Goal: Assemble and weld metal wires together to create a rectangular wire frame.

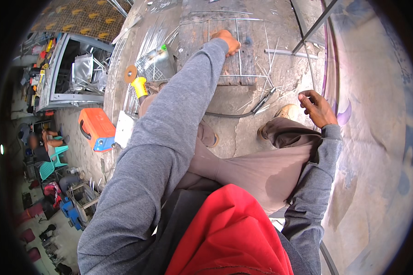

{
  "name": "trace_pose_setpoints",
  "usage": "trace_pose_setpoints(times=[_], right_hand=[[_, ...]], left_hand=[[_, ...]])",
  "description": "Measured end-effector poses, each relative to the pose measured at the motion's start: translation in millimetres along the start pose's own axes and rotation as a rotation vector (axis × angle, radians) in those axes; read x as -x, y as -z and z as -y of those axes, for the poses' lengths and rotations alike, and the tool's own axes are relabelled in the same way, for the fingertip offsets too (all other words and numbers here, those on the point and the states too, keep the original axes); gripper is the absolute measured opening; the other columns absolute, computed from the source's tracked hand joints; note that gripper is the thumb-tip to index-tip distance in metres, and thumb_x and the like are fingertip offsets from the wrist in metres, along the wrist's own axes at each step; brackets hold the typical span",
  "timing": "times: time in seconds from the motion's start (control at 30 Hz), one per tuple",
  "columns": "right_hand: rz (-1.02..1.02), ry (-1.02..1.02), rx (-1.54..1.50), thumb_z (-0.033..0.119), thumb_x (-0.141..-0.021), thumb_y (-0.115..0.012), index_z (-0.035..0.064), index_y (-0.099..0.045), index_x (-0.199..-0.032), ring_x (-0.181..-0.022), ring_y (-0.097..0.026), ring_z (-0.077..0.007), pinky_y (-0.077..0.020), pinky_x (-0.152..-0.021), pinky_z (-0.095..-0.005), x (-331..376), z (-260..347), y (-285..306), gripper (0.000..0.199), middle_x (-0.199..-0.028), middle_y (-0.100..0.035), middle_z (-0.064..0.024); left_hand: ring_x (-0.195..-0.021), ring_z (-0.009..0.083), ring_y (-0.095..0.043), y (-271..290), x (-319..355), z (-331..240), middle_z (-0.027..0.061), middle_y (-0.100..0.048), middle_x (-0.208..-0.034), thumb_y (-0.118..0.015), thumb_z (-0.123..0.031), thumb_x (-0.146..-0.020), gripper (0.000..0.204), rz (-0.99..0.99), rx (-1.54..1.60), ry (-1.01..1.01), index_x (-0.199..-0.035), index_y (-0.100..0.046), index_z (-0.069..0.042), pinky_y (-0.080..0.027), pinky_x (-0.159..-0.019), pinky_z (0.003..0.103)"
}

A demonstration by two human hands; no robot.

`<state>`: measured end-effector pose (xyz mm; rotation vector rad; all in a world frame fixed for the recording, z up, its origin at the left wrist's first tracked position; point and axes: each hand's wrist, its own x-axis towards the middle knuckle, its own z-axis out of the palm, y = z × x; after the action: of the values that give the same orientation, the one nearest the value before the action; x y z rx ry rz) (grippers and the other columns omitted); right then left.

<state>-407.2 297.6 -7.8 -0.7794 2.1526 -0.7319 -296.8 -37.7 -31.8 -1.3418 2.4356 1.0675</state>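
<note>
My left hand [227,42] reaches far forward, its fingers closed at a thin metal rod [237,27] of a wire grid. The grid lies on a worn wooden board [192,50]. My right hand [317,107] is at the right with curled fingers, beside a hanging fabric sheet [371,137]. A slender upright rod [311,68] meets its knuckles; whether the fingers grip it is hidden. Between my feet and the board lies a black electrode holder [264,98] on a cable, among loose thin rods. My left forearm passes close to a yellow angle grinder [139,87] with a brown disc.
Left of my arm are an orange and blue box [96,128] with a black handle and a metal frame cabinet [78,68] holding scraps. Dark metal bars [314,27] cross at upper right. Farther left, a person [43,142] sits near a teal chair [55,162].
</note>
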Motion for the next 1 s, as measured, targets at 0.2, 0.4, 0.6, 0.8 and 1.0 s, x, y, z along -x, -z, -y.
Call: trace_pose_setpoints(times=[0.2,0.4,0.6,0.8,1.0], right_hand=[[0.0,-0.005,-0.01,0.043,-0.096,-0.059,-0.0018,-0.061,-0.112,-0.069,-0.055,-0.0141,-0.0488,-0.067,-0.0296,1,-2,0,0.047,-0.082,-0.063,-0.0076],[-0.002,0.011,-0.02,0.042,-0.096,-0.059,-0.003,-0.061,-0.112,-0.069,-0.055,-0.014,-0.0483,-0.067,-0.0293,4,0,1,0.048,-0.082,-0.062,-0.0076],[-0.008,0.009,-0.02,0.041,-0.096,-0.059,-0.0033,-0.061,-0.112,-0.069,-0.055,-0.0143,-0.0483,-0.067,-0.0295,4,-3,1,0.048,-0.082,-0.062,-0.008],[-0.013,0.008,-0.011,0.042,-0.096,-0.059,-0.0038,-0.061,-0.111,-0.068,-0.055,-0.0145,-0.0483,-0.066,-0.0298,4,0,1,0.049,-0.08,-0.062,-0.008],[-0.008,0.011,-0.014,0.041,-0.096,-0.059,-0.0036,-0.061,-0.111,-0.07,-0.057,-0.0144,-0.0489,-0.067,-0.0296,3,3,2,0.048,-0.081,-0.063,-0.0081]], left_hand=[[-0.06,0.0091,-0.063,-2,-1,1,0.0005,-0.07,-0.072,-0.07,-0.028,-0.086,0.022,-0.02,-0.019,-0.002,-0.082,-0.073,-0.006,-0.053,-0.054,0.024],[-0.062,0.011,-0.064,-3,-4,5,0.0005,-0.071,-0.073,-0.068,-0.029,-0.086,0.022,-0.032,0.009,0.016,-0.08,-0.073,-0.008,-0.054,-0.059,0.026],[-0.061,0.0088,-0.064,-4,-3,2,0.0006,-0.07,-0.073,-0.071,-0.027,-0.085,0.021,-0.024,0.014,0.004,-0.083,-0.073,-0.006,-0.053,-0.053,0.025],[-0.059,0.0095,-0.063,-6,-9,7,0.0008,-0.07,-0.073,-0.071,-0.027,-0.084,0.02,-0.031,0.038,0.0,-0.082,-0.074,-0.007,-0.052,-0.051,0.026],[-0.057,0.0099,-0.062,-4,-7,6,0.0012,-0.07,-0.072,-0.071,-0.027,-0.083,0.02,-0.029,0.063,0.008,-0.081,-0.074,-0.007,-0.051,-0.051,0.026]])
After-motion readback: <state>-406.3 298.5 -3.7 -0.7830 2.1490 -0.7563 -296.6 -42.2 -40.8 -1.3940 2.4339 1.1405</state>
